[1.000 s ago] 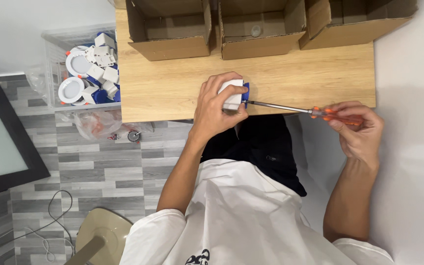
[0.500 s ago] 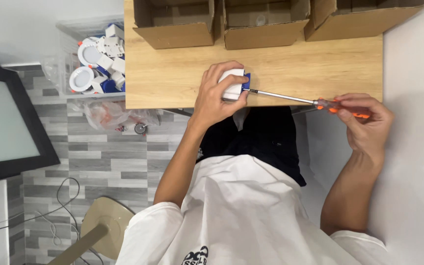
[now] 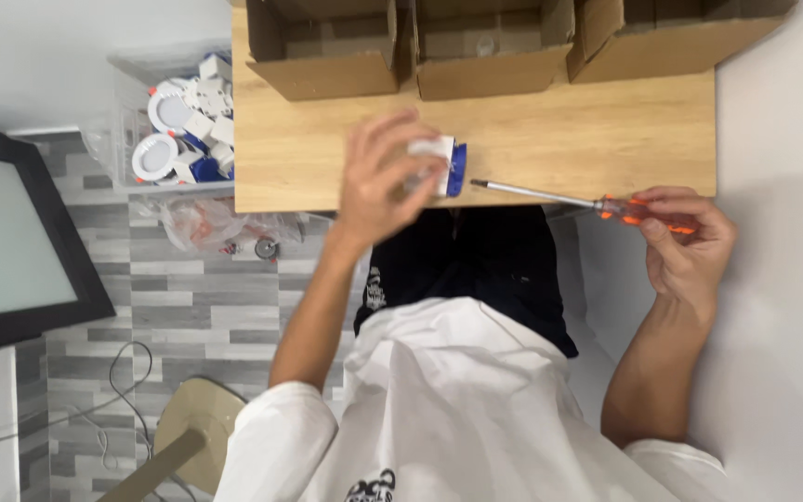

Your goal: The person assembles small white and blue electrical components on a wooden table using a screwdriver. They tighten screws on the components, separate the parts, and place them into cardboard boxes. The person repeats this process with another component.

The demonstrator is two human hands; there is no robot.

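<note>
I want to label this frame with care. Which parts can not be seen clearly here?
- Head view: the left hand is motion-blurred and covers most of the white and blue part; its grip is unclear.
- The three boxes are cut off by the top edge; their contents are in shadow.
- The bin holds pieces too small to tell apart.
- The screwdriver handle is partly hidden in the right hand.

Three open cardboard boxes (image 3: 439, 56), clear bin of white fittings (image 3: 183, 121), dark monitor (image 3: 11, 242)
</note>
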